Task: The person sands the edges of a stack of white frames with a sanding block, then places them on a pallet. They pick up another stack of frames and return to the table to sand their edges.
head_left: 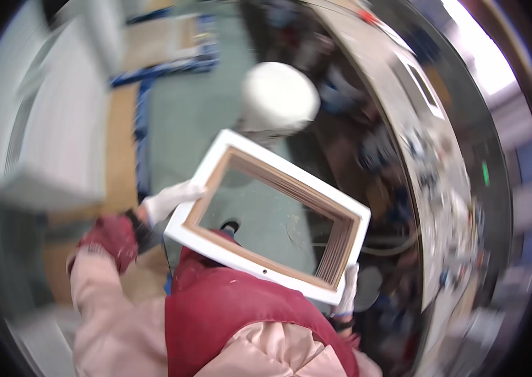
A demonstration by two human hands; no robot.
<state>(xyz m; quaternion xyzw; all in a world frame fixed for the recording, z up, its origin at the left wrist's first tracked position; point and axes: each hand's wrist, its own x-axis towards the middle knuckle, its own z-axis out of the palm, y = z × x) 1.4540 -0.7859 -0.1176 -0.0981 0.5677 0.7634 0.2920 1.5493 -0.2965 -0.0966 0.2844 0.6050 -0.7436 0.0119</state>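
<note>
At the far left, tall white panels (65, 119) are seen standing, blurred. Beside them, brown boards (123, 138) are edged by blue strips (143, 135), and the green floor (184, 113) is left visible past these. The left hand (173, 198), covered by a white glove, is closed over the left end of a white frame (211, 168), with the thumb side laid on its upper face; a dark red cuff (112, 240) is worn on the forearm.

The frame is held tilted in front of a dark red apron (234, 314), between the 2 hands. Its opening is lined in brown, marked by several parallel ridges; whether 1 piece or a stack is held cannot be told. 1 small dark hole is shown in the near side, and the floor is seen through the opening. Beyond the frame, a stool (280, 97) is topped by a round white cover. The lower right corner is gripped by the right hand (349, 290), also gloved in white and partly hidden.

Farther right, a long pale surface (426, 264) is strewn with small blurred items; a white rectangular piece (422, 85) with a dark slot is placed on it. At the far right, a small green light (485, 173) is too blurred for any writing to be read.
</note>
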